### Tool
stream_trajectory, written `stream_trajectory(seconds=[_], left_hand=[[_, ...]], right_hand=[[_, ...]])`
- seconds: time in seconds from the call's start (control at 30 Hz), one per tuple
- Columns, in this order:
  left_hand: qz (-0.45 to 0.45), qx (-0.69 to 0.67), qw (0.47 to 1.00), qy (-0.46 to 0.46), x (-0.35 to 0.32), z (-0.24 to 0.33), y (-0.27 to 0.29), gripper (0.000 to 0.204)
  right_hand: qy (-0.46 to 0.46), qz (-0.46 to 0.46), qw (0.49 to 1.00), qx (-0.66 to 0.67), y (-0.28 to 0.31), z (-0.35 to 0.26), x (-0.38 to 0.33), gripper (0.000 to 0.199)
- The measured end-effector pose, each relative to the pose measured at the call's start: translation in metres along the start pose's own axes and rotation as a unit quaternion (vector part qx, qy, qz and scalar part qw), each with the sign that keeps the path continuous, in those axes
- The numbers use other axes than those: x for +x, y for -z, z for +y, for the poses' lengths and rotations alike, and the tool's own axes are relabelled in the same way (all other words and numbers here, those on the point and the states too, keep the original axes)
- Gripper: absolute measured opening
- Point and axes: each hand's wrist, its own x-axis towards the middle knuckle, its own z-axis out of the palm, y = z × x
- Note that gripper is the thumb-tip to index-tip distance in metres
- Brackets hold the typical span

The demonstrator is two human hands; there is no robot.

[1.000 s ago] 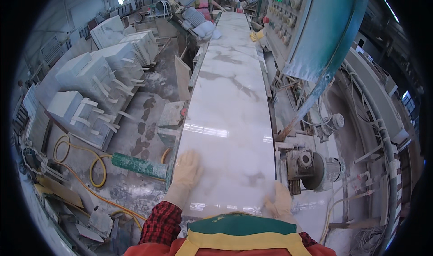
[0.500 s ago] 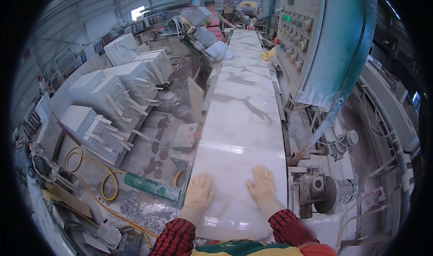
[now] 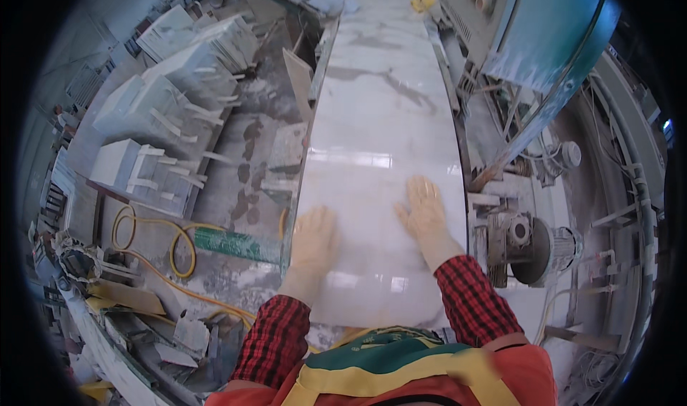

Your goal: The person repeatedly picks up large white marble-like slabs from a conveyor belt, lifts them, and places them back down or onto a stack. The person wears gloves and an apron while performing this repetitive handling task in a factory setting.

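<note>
A long, glossy white stone slab (image 3: 368, 227) with grey veins stretches away from me, its near end just in front of my body. My left hand (image 3: 313, 243), in a pale rubber glove, lies on its left side near the edge, palm down and slightly blurred. Farther right and a little farther forward, my right hand (image 3: 426, 216) rests on the surface, gloved the same way, with thumb apart from the fingers. Both hands are open and grip nothing. Red-and-black checked sleeves cover my forearms.
Stacked pale slabs (image 3: 147, 109) stand at left. A yellow hose (image 3: 184, 252) and a green pipe (image 3: 236, 243) lie on the left side. Motors (image 3: 544, 248) and a blue-green cabinet (image 3: 551, 37) flank the slab at right. Broken stone pieces (image 3: 192, 333) are at lower left.
My view has tilted downward, bringing more of my green, yellow and red clothing into sight. The person at the far end has left the picture. Both hands remain flat on the slab.
</note>
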Motion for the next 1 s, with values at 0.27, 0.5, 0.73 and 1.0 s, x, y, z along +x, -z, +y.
stream_trajectory(seconds=[0.27, 0.5, 0.73, 1.0], left_hand=[[0.002, -0.036, 0.999, 0.020, 0.006, 0.001, 0.002, 0.050], [-0.016, -0.046, 0.998, 0.026, 0.009, -0.002, 0.002, 0.051], [0.042, -0.066, 0.997, 0.001, 0.003, 0.001, 0.009, 0.042], [-0.090, -0.013, 0.995, 0.050, -0.143, 0.029, 0.077, 0.045]], right_hand=[[-0.035, -0.017, 0.999, 0.006, -0.004, 0.010, 0.032, 0.082], [-0.020, 0.010, 0.999, 0.024, 0.002, 0.011, 0.056, 0.077], [-0.058, -0.028, 0.997, 0.030, 0.028, -0.012, 0.049, 0.071], [0.152, -0.146, 0.977, 0.010, 0.027, -0.159, -0.125, 0.062]])
